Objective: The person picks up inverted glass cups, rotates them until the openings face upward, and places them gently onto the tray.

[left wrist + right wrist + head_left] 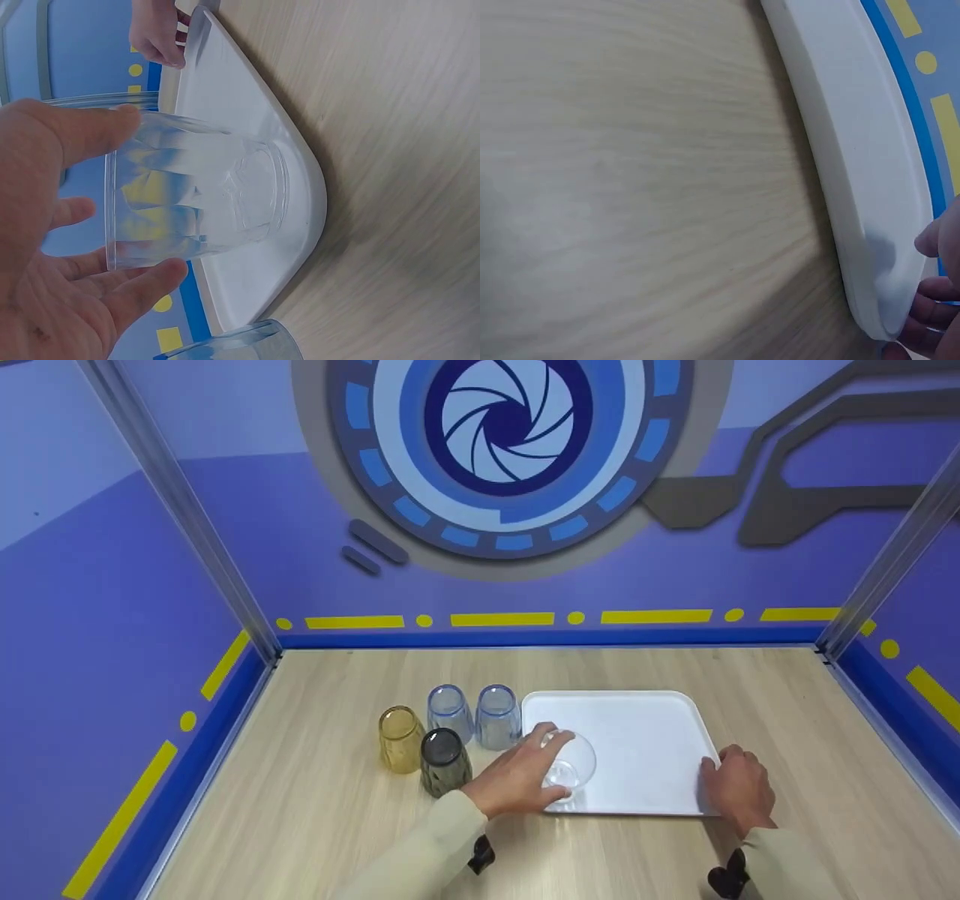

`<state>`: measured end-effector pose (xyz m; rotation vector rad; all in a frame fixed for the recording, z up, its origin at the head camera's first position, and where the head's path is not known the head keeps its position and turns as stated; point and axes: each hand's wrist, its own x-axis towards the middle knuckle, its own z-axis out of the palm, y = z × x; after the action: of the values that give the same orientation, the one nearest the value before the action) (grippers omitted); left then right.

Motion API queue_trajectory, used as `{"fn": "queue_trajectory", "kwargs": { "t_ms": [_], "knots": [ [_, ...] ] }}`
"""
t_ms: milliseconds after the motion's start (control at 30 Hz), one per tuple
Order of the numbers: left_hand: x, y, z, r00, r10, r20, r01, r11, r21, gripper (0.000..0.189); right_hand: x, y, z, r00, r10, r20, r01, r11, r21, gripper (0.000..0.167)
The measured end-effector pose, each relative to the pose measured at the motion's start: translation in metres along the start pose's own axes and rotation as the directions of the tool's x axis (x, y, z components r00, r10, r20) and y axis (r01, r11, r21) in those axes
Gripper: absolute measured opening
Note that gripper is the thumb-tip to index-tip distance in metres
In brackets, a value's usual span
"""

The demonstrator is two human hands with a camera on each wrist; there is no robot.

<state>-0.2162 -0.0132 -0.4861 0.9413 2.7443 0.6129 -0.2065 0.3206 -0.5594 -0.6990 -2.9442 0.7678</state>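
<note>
A clear faceted drinking glass stands mouth up at the front left corner of a white tray. My left hand holds it from the left. In the left wrist view, thumb and fingers lie on opposite sides of the glass near its rim. At the tray's right edge, my right hand grips the rim, thumb on the inner side and fingers outside. The right wrist view shows this end of the tray, with the hand partly cut off.
Left of the tray stand two bluish glasses, an amber glass and a dark grey glass, all upside down. Wooden tabletop surrounds them. Printed panels wall in the back and sides.
</note>
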Motion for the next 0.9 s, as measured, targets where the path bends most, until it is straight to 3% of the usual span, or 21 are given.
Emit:
{"fn": "queue_trajectory", "kwargs": {
  "t_ms": [400, 733, 900],
  "knots": [
    [0.0001, -0.0011, 0.0038, 1.000, -0.018, 0.020, 0.019, 1.000, -0.016, 0.073, 0.0033, 0.0065, -0.0011, 0.999, -0.026, 0.027, 0.026, 0.999, -0.022, 0.026],
    [0.0008, -0.0033, 0.0038, 0.997, -0.057, 0.044, 0.058, 0.998, -0.010, 0.073, 0.0079, 0.0054, -0.0013, 0.998, -0.015, 0.058, 0.018, 0.998, -0.064, 0.026],
    [-0.0007, -0.0056, 0.0028, 0.999, -0.037, 0.032, 0.037, 0.999, 0.019, 0.073, 0.0086, 0.0070, -0.0015, 0.997, -0.042, 0.066, 0.046, 0.997, -0.063, 0.026]
  ]
}}
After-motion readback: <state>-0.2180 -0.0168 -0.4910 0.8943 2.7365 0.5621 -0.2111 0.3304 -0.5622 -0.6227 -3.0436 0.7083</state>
